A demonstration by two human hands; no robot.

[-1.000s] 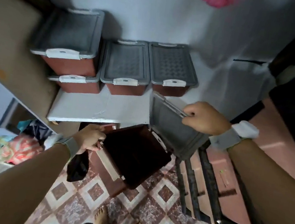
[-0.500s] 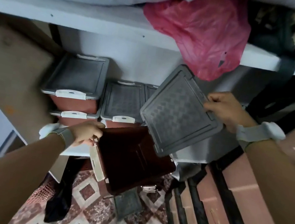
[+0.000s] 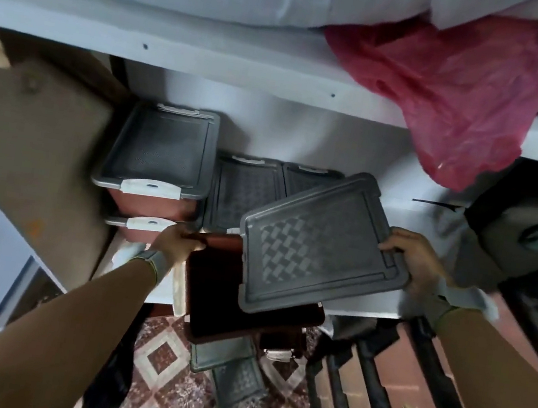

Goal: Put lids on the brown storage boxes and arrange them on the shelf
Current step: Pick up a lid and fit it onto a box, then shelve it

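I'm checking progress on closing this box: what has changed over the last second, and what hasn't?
The right hand has swung the grey lid from on edge beside the open brown box to nearly flat, tilted above it, not yet seated. The left hand still grips the box's rim. The lidded boxes on the shelf stayed put.

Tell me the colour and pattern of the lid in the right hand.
Grey lid with a woven checker pattern; head view.

Home storage nook — shelf [image 3: 212, 57], patterned floor tiles [image 3: 165, 393]
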